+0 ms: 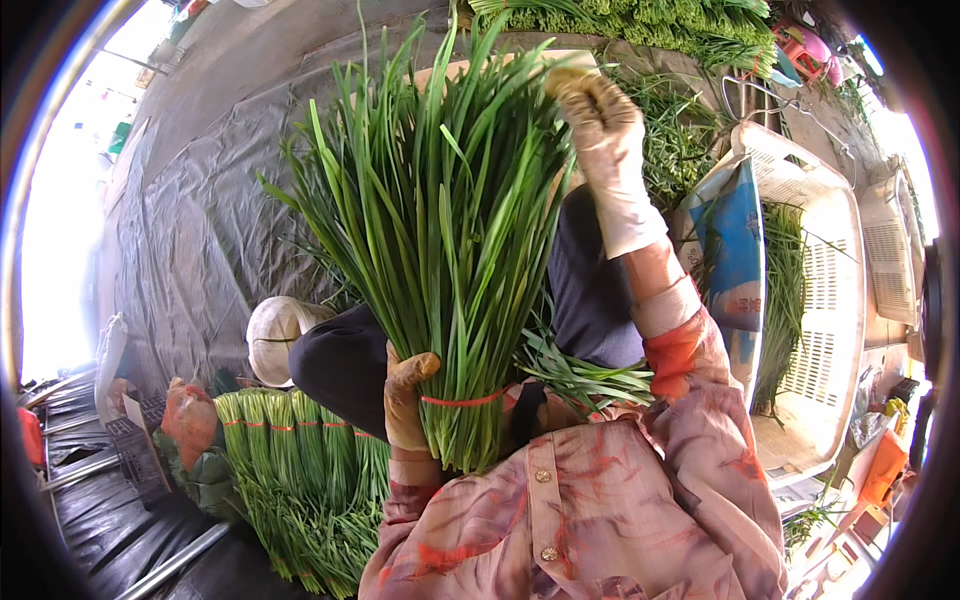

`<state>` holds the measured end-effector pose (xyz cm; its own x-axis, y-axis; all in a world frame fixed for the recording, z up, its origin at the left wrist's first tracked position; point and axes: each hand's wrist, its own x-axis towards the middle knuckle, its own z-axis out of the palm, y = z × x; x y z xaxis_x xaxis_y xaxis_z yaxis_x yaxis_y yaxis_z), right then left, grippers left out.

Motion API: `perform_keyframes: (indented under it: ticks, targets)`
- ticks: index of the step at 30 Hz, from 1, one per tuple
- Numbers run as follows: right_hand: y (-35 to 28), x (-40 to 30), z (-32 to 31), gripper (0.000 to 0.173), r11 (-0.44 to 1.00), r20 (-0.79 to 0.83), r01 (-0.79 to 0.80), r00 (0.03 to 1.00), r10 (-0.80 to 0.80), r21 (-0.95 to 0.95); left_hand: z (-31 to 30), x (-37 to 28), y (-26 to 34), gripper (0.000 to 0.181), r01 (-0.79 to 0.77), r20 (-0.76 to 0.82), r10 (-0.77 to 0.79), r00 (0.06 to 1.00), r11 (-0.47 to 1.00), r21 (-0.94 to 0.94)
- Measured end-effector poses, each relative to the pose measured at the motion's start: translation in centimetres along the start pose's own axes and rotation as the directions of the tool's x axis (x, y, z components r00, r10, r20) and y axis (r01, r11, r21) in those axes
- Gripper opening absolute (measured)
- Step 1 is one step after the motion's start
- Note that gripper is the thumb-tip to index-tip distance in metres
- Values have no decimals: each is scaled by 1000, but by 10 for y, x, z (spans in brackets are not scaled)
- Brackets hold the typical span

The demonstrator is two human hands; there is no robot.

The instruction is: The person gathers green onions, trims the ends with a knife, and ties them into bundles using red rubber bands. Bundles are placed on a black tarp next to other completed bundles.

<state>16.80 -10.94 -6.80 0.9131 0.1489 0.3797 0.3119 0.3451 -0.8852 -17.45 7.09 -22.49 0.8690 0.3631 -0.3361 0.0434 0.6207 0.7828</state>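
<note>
A large bundle of green garlic chives (450, 247) spreads upward in front of my body, with a red band (461, 400) around its lower end. My left hand (409, 397), in a stained glove, grips the bundle's left side near the band, thumb across the front. My right hand (596, 112), also gloved, is at the upper right edge of the leaves, its fingers bent and slightly blurred; whether it pinches any leaf I cannot tell. Loose leaves (585, 371) lie across my lap, right of the banded end.
Several banded bundles (300, 435) stand in rows at lower left. A white plastic crate (844, 300) holding more leaves is at right. Leaf scraps (667, 127) lie beyond my right hand, and a green pile (622, 30) is at the top. Grey sheeting (195, 217) covers the ground at left.
</note>
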Motion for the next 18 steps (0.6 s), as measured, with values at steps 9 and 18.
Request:
perform_keyframes:
  ticks: [9, 18]
  targets:
    - [-6, -29, 27, 25, 798, 489, 386, 862, -133, -463, 25, -7, 10, 54, -61, 44, 58, 997, 997, 50]
    - [19, -28, 11, 10, 990, 105, -136, 985, 140, -43, 52, -2, 15, 41, 60, -102, -72, 992, 991, -120]
